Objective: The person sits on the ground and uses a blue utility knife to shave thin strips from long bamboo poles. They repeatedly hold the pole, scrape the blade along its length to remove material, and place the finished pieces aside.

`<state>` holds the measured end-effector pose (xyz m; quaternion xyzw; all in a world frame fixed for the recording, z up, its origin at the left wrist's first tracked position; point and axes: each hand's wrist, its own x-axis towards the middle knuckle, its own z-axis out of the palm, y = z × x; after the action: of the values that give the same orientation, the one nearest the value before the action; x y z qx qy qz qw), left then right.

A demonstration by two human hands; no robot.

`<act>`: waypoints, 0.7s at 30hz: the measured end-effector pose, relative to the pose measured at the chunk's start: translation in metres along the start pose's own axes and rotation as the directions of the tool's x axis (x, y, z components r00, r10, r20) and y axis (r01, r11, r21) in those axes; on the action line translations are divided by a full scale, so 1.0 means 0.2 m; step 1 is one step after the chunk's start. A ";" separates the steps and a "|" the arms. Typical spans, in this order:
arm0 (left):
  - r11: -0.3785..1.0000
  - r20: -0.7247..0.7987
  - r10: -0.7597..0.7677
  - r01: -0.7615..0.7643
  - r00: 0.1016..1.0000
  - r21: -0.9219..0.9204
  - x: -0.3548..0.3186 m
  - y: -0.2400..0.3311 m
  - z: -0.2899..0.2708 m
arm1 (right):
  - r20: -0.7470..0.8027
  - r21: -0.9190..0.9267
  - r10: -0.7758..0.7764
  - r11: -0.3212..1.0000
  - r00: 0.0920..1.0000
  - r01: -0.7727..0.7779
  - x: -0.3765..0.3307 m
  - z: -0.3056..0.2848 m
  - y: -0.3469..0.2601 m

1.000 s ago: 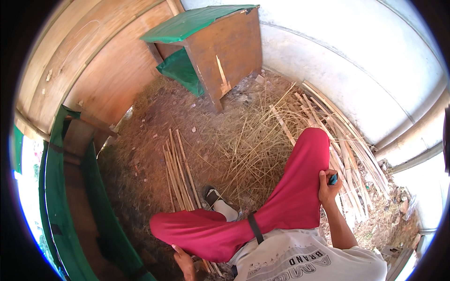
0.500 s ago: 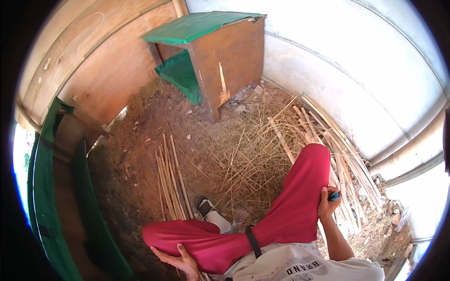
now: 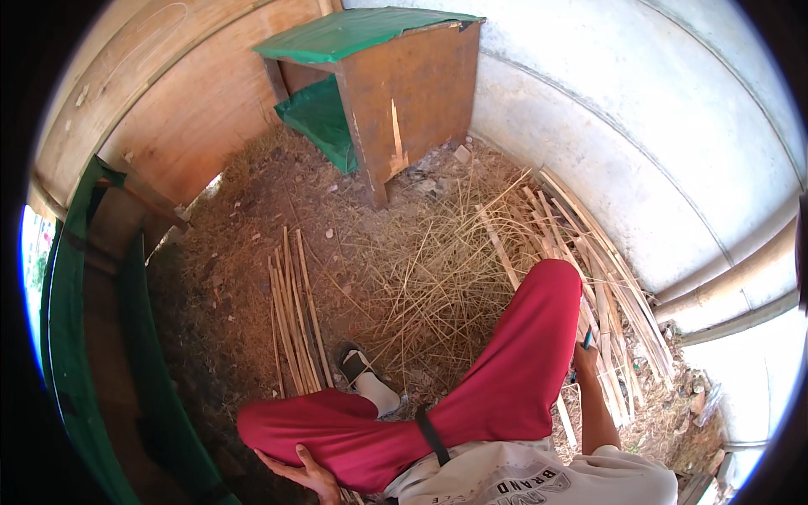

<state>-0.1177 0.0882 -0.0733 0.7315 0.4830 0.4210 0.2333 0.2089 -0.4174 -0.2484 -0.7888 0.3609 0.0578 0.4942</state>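
My left hand (image 3: 305,476) lies against the underside of my bent left leg in red trousers (image 3: 311,425), thumb apart and fingers stretched, holding nothing. Beyond my raised right knee, my right hand (image 3: 586,358) is partly hidden by the trouser leg. A small teal-and-black object (image 3: 587,340) sticks up from its grip; its kind cannot be made out. That hand is beside a pile of long split wooden strips (image 3: 621,290) on the right. Between my legs and the left wall lies a smaller bundle of thin strips (image 3: 295,320).
Thin pale shavings (image 3: 429,278) cover the ground ahead. A brown wooden cabinet (image 3: 421,93) with a green cover stands in the far corner. Green-edged wooden furniture (image 3: 76,337) lines the left side. Pale sheet walling (image 3: 606,109) curves along the right.
My right hand has moved from the outer side of my right knee to lower behind it, carrying the teal-and-black object. My left hand stays on the leg. The view has shifted slightly.
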 end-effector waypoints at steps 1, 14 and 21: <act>1.000 -0.005 -0.012 0.012 1.000 -0.001 0.00 0.00 0.00 | 0.021 -0.137 0.017 0.990 1.000 -0.014 0.05 -0.03 0.08; 0.975 0.022 0.003 -0.008 1.000 0.224 0.02 0.07 0.02 | -0.237 -0.675 -0.205 0.738 0.950 -0.009 0.30 -0.31 0.36; 0.963 0.011 0.025 -0.027 1.000 0.268 0.03 0.07 0.03 | -0.033 -0.779 -0.196 0.619 0.980 0.098 0.44 -0.34 0.47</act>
<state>-0.1036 0.0881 -0.0637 0.7642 0.5251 0.3518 0.1285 0.1968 -0.5420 -0.3239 -0.9529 0.2630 0.1211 0.0897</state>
